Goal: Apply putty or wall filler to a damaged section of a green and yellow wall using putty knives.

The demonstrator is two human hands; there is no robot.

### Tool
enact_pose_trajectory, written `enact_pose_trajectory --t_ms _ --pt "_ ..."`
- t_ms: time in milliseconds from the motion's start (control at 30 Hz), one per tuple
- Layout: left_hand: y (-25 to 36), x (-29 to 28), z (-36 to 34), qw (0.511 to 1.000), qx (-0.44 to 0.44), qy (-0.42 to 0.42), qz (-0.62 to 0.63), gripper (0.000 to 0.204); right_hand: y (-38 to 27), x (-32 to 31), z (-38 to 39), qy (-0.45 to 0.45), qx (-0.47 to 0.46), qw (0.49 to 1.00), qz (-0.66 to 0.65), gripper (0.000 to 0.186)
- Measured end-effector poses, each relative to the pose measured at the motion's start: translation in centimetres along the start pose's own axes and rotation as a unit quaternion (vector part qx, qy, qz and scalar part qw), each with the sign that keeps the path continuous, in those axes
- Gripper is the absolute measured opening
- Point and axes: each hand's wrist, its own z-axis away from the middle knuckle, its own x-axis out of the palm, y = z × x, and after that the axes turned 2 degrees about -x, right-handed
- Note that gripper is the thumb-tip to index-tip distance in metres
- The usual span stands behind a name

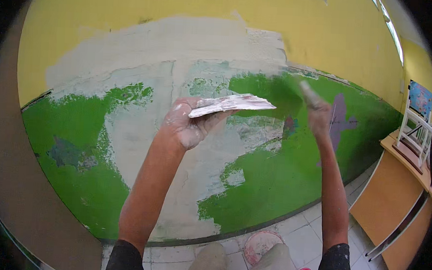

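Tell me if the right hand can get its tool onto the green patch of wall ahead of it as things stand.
Probably yes. The right hand is raised right in front of the green patch, its putty tool angled toward the wall, and nothing lies between them. The left hand holds a flat plaster board off to the side, out of the way.

A flat, pale, putty-smeared plaster board point(232, 104) is gripped at its near end by the left hand point(187, 126), which is itself caked in whitish putty. The board is held almost level, its free end pointing away from the left hand towards the right hand point(319, 116), and its upper face is streaked with grey-white compound. A narrow, pale-handled putty knife point(308, 94) is clasped in the right hand and is seen blurred, tilted up and to the left above that hand. The knife is kept just apart from the board's free end, at about the same height.
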Motion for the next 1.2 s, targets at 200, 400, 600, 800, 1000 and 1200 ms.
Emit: enact_pose_trajectory --t_ms 200,400,600,800,1000,1200 --pt "-0.3 0.3 0.8 1.0 -0.012 -0.013 -0.001 0.034 6.7 -6.6 -10.9 -0.07 -0.058 0.939 0.333 0.019" --pt "2.4 -2.6 4.9 0.999 0.038 0.024 0.032 0.039 -4.8 16.8 -9.7 0.023 -0.024 0.891 0.452 0.037" --pt "3.9 -4.0 7.2 0.999 0.051 0.012 0.003 0.038 -12.8 22.6 -3.8 -0.04 -0.011 0.92 0.389 0.031" --pt "3.3 -5.9 9.2 0.994 0.085 0.048 -0.05 0.036 -13.3 17.8 -3.1 -0.168 -0.053 0.962 0.21 0.054" --pt "2.8 -5.7 9.6 0.997 0.061 0.057 0.001 0.035 -8.5 10.2 -11.7 -0.088 -0.219 0.916 0.325 0.056" --pt "2.1 -6.0 9.6 0.999 0.043 0.007 0.023 0.034 -1.8 10.2 -6.5 -0.136 -0.234 0.9 0.341 0.055"
